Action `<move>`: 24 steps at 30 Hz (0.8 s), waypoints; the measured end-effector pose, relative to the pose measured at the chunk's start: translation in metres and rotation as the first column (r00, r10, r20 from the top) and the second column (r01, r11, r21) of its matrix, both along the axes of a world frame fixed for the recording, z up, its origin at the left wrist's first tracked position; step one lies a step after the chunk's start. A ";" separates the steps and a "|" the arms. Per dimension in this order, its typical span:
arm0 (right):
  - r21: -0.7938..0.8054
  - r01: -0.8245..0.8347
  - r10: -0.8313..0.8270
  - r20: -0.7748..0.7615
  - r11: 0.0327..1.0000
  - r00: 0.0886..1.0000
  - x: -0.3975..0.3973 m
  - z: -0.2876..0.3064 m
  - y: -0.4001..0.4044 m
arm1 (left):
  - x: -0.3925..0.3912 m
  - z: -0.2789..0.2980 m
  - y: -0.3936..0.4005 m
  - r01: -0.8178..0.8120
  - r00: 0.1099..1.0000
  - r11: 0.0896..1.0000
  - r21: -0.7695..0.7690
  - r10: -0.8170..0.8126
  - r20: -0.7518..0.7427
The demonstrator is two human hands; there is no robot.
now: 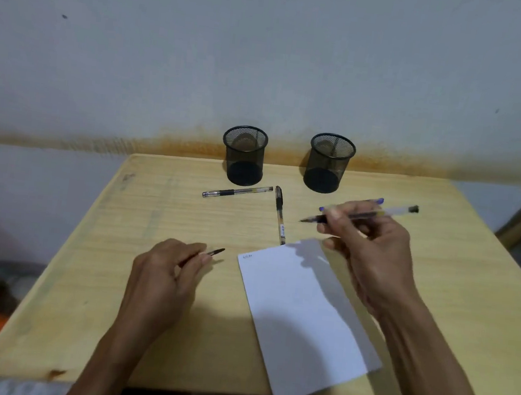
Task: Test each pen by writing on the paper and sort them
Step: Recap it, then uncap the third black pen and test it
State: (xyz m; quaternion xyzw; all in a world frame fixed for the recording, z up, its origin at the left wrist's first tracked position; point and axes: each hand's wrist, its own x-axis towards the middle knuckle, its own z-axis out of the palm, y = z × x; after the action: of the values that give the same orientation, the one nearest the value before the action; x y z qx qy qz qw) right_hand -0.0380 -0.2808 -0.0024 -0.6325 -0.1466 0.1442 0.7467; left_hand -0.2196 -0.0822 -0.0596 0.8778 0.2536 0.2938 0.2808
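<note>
At a wooden bench (84, 275), a person's right hand (372, 251) grips an uncapped pen (363, 215) above the top edge of a white paper (301, 317), tip pointing toward nine o'clock; the left hand (163, 280), at nine o'clock from the paper, pinches a pen cap (216, 252); two capped pens (237, 191) (280, 214) lie at twelve o'clock from the paper, before two black mesh cups (245, 155) (328, 162) by the wall (268, 53); a blue-ended pen (379, 201) shows behind the right hand.

Two bare forearms, no sleeves visible. Left hand (164, 271), right hand (373, 241): short unpainted nails, no rings, no watch.
</note>
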 end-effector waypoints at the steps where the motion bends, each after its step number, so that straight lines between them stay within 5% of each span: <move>1: -0.047 0.012 -0.011 0.021 0.999 1.000 -0.008 -0.006 0.006 | 0.005 -0.001 -0.001 -0.013 1.000 0.999 -0.039 0.012 -0.009; 4: -0.071 0.027 -0.025 0.031 0.997 0.999 -0.017 -0.021 0.017 | 0.016 -0.005 0.000 -0.062 0.997 0.993 -0.096 0.057 -0.057; 13: -0.123 -0.051 0.046 -0.046 0.991 0.998 -0.034 -0.046 0.027 | 0.034 -0.031 0.017 -0.108 0.960 0.984 0.142 0.141 -0.241; 17: -0.151 -0.062 0.058 -0.032 0.987 0.998 -0.034 -0.052 0.028 | 0.031 -0.038 0.017 -0.110 0.961 0.980 0.166 0.147 -0.234; 20: -0.158 -0.068 0.064 -0.035 0.985 0.997 -0.035 -0.055 0.028 | 0.029 -0.034 0.007 -0.098 0.990 0.979 0.177 0.114 -0.079; 24: -0.173 -0.109 0.109 -0.008 0.979 0.994 -0.034 -0.058 0.026 | 0.029 -0.038 -0.012 0.095 0.995 0.921 0.378 -0.077 -0.063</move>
State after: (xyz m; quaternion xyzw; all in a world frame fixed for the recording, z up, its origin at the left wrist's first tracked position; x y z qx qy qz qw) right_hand -0.0716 -0.2544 -0.0606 -0.6863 -0.1686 0.1966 0.6797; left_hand -0.1908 -0.0937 -0.0979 0.9325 0.1597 0.3041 0.1118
